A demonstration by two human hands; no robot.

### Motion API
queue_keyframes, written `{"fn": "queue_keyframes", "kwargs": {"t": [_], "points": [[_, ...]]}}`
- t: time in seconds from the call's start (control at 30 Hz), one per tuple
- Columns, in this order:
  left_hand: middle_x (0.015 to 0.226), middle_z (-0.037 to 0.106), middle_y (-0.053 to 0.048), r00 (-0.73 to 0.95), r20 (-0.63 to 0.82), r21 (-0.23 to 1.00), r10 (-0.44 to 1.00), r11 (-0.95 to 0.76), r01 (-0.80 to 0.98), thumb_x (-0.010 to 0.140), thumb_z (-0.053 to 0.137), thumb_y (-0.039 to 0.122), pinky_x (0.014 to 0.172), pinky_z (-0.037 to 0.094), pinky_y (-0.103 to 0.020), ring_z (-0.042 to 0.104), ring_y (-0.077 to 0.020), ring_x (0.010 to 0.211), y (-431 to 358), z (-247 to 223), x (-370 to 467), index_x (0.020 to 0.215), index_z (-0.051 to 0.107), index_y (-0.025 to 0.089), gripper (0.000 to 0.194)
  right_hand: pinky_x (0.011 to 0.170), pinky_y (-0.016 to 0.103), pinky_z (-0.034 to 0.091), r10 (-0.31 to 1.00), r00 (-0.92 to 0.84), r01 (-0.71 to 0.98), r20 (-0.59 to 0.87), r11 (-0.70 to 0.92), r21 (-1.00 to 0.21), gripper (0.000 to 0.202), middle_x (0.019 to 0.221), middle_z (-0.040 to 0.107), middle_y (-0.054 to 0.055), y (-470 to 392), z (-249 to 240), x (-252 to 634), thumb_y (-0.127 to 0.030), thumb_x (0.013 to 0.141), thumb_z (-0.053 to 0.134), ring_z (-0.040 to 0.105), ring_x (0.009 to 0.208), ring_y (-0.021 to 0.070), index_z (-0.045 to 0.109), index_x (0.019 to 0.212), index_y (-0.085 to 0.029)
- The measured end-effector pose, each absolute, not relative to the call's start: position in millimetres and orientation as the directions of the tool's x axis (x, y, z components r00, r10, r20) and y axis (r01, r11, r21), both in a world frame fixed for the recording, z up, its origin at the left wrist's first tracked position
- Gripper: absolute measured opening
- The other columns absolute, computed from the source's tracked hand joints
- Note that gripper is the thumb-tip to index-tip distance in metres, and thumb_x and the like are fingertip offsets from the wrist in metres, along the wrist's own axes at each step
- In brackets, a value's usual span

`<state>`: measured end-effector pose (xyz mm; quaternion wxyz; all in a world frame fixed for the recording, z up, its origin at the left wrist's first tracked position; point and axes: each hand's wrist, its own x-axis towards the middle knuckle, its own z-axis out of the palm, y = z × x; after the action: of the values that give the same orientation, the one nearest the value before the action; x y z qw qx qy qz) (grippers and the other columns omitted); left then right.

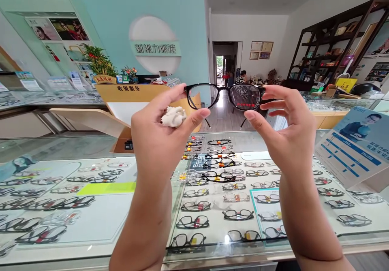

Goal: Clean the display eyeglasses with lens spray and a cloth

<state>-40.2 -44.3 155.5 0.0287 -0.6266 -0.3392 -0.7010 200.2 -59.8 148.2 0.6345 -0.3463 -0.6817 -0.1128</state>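
A pair of black-framed eyeglasses (224, 88) is held up level above the glass counter, with red lettering on the right lens. My left hand (161, 129) pinches the frame's left end between thumb and fingers. Tucked in that same palm is a crumpled white cloth (173, 116). At the frame's right end, my right hand (285, 121) grips with its fingers at the hinge and the thumb below. Both temples hang down behind the lenses.
A glass display counter (182, 259) below holds rows of eyeglasses. A blue-white leaflet stand (355, 145) rises at the right. A wooden cashier desk (130, 94) stands behind at the left. Dark shelves (328, 48) line the right wall, and a person (241, 76) sits far back.
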Motion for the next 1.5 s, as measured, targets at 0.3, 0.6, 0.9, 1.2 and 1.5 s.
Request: {"fn": "queue_keyframes", "kwargs": {"t": [0.3, 0.6, 0.9, 1.2, 1.5], "points": [[0.12, 0.086, -0.008, -0.243, 0.903, 0.428, 0.353, -0.769, 0.474, 0.076, 0.101, 0.055, 0.093, 0.065, -0.049, 0.081, -0.0312, 0.107, -45.3, 157.2, -38.4, 0.128, 0.085, 0.027, 0.061, 0.091, 0.055, 0.067, 0.269, 0.095, 0.602, 0.958, 0.751, -0.27, 0.036, 0.123, 0.073, 0.008, -68.8, 153.5, 193.8, -0.041, 0.099, 0.082, 0.075, 0.104, 0.0293, 0.072, 0.133, -0.032], [0.118, 0.086, -0.01, -0.258, 0.876, 0.482, 0.407, -0.741, 0.468, 0.078, 0.099, 0.057, 0.084, 0.066, -0.044, 0.08, -0.0282, 0.1, -42.6, 154.9, -40.5, 0.133, 0.083, 0.024, 0.066, 0.089, 0.052, 0.067, 0.32, 0.115, 0.554, 0.94, 0.765, -0.328, 0.037, 0.123, 0.074, 0.009, -65.8, 152.9, 194.7, -0.038, 0.098, 0.083, 0.074, 0.106, 0.0281, 0.073, 0.132, -0.028], [0.118, 0.083, -0.009, -0.222, 0.948, 0.317, 0.228, -0.751, 0.579, 0.079, 0.1, 0.054, 0.091, 0.059, -0.042, 0.078, -0.0274, 0.107, -44.3, 155.8, -35.7, 0.126, 0.082, 0.022, 0.06, 0.088, 0.047, 0.066, 0.424, 0.054, 0.556, 0.904, 0.739, -0.38, 0.042, 0.126, 0.078, 0.008, -54.7, 147.4, 202.1, -0.048, 0.1, 0.077, 0.076, 0.101, 0.0239, 0.073, 0.138, -0.03], [0.123, 0.082, -0.009, -0.19, 0.956, 0.292, 0.221, -0.752, 0.591, 0.081, 0.099, 0.051, 0.092, 0.057, -0.041, 0.076, -0.0275, 0.111, -48.0, 156.7, -35.7, 0.13, 0.081, 0.021, 0.06, 0.091, 0.049, 0.065, 0.482, 0.076, 0.541, 0.873, 0.715, -0.443, 0.045, 0.13, 0.078, 0.009, -58.3, 149.1, 199.6, -0.045, 0.097, 0.078, 0.076, 0.102, 0.0259, 0.073, 0.138, -0.03], [0.121, 0.084, -0.007, -0.198, 0.874, 0.476, 0.445, -0.696, 0.537, 0.077, 0.098, 0.062, 0.082, 0.061, -0.043, 0.077, -0.0291, 0.101, -46.3, 158.3, -41.8, 0.124, 0.084, 0.031, 0.058, 0.093, 0.051, 0.063, 0.433, 0.096, 0.544, 0.896, 0.731, -0.411, 0.043, 0.128, 0.073, 0.009, -59.0, 150.8, 198.4, -0.043, 0.094, 0.081, 0.073, 0.111, 0.0291, 0.07, 0.135, -0.031]]}}
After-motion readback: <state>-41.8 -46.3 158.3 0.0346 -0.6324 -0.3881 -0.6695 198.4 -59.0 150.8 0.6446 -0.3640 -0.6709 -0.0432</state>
